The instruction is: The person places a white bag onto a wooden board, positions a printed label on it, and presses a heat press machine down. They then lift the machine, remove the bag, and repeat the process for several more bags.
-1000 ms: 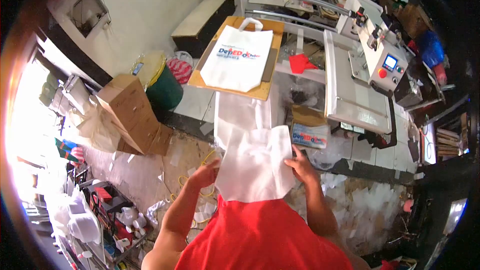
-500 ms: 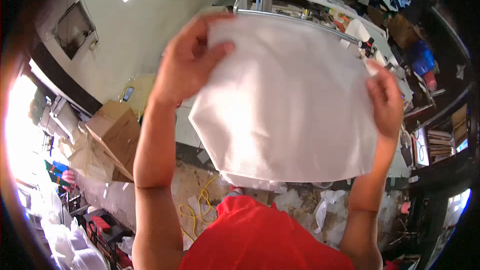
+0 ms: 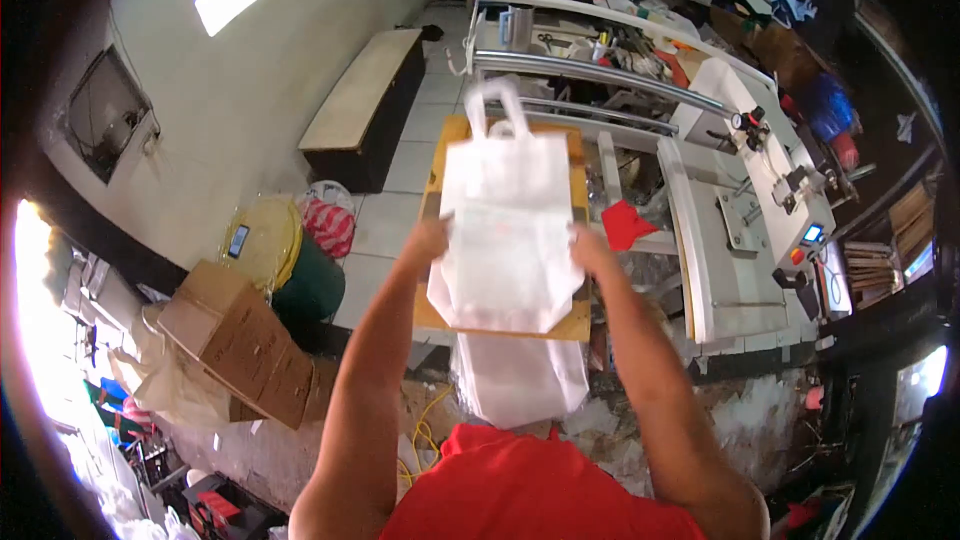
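**Layout and Grip State**

Machine of white metal with chrome bars (image 3: pixel 745 310): stands to the right of the right hand (image 3: pixel 592 248); its bars extend across the area beyond both hands. Long dark-sided bench with a pale top (image 3: pixel 360 90): beyond and left of the left hand (image 3: pixel 430 240). Brown cardboard box (image 3: pixel 235 340): left of the left hand, on the near side. Green round bin with a yellow top (image 3: pixel 312 285): left of the left hand, between the box and the bench. Tan rectangular wooden board (image 3: pixel 457 130): below and between the hands, extending beyond them.

White fabric bag with loop handles (image 3: pixel 505 270): over the board, between the hands, handles pointing away from them. A crosswise line marks its surface just beyond the hands; whether this is a fold or a second layer cannot be told.

Left hand: curled, grasping the bag's left side edge. Right hand: curled, grasping the right side edge. Fingertip detail is blurred.

Red pointed cloth-like piece (image 3: pixel 627 227): just right of the right hand.
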`<state>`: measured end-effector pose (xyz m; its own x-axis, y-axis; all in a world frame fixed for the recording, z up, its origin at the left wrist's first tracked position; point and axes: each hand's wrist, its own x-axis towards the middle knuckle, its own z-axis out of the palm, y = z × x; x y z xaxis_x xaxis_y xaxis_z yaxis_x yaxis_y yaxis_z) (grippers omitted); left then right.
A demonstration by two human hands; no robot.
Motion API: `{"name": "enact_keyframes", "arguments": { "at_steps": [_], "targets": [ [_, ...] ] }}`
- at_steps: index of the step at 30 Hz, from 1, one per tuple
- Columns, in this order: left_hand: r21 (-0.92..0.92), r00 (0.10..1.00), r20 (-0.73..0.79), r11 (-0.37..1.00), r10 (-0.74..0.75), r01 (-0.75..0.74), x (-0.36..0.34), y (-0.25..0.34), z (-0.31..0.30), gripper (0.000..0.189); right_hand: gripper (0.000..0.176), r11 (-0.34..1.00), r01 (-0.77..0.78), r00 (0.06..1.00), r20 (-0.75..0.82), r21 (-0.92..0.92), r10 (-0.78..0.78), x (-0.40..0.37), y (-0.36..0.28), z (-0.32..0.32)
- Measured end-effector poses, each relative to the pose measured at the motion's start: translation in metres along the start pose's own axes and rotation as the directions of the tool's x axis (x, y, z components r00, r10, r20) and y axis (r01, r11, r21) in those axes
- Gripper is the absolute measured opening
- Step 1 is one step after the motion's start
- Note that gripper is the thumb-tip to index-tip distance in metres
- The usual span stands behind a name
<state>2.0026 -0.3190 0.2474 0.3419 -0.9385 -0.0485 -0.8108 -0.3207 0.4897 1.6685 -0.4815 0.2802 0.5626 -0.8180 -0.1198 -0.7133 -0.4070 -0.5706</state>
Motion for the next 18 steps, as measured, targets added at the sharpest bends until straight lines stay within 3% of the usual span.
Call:
{"name": "enact_keyframes", "arguments": {
  "at_steps": [2,3,5,9,16,18],
  "targets": [
    [-0.058,0.998,-0.053,0.998,-0.018,0.015,-0.022,-0.013,0.033,0.043,0.048,0.997,-0.042,0.999,-0.007,-0.069,0.041,-0.029,0.005,0.038],
    [-0.058,0.999,-0.048,0.998,-0.011,0.009,-0.027,-0.013,0.036,0.043,0.042,0.996,0.088,0.967,-0.239,-0.009,-0.088,-0.037,0.017,0.061],
    [-0.165,0.957,-0.287,0.986,-0.032,-0.017,-0.035,-0.004,0.031,0.041,0.039,0.991,0.104,0.946,-0.300,-0.087,-0.126,-0.052,0.009,0.067],
    [-0.157,0.955,-0.283,0.987,-0.088,0.044,-0.042,0.006,0.019,0.040,0.032,0.957,0.151,0.872,-0.423,-0.249,-0.247,-0.064,0.005,0.075],
    [-0.033,0.938,-0.340,0.998,-0.065,0.058,-0.054,0.016,0.022,0.041,0.035,0.918,0.163,0.820,-0.469,-0.360,-0.329,-0.070,-0.002,0.068],
    [-0.037,0.936,-0.342,0.997,-0.079,0.070,-0.057,0.020,0.019,0.042,0.037,0.932,0.054,0.890,-0.407,-0.357,-0.207,-0.072,-0.010,0.064]
  ]
}}
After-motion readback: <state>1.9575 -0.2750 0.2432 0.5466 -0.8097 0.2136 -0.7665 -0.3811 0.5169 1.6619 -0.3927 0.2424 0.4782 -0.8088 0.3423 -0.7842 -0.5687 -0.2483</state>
